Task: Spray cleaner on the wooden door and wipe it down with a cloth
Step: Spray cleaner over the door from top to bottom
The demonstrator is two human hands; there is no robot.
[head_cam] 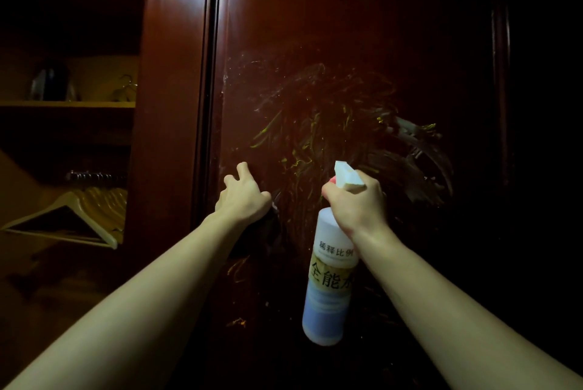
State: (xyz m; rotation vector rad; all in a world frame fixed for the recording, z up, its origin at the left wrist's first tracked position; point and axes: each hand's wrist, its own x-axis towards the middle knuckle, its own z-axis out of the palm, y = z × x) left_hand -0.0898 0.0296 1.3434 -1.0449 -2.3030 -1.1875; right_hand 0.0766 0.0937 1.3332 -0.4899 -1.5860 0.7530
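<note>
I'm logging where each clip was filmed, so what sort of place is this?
Probably a hotel room or bedroom wardrobe area: a wooden door, wooden clothes hangers on a rail, and a dark kettle on a shelf.

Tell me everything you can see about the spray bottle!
The spray bottle is tall, round, pale plastic, whitish on top and bluish lower down, with a yellowish label carrying dark Chinese characters. Its white spray head has a reddish bit at the front and points at the wooden door, near smeary streaks. It hangs tilted in the air, bottom toward the camera. The right hand grips its neck; nothing else touches it.
</note>
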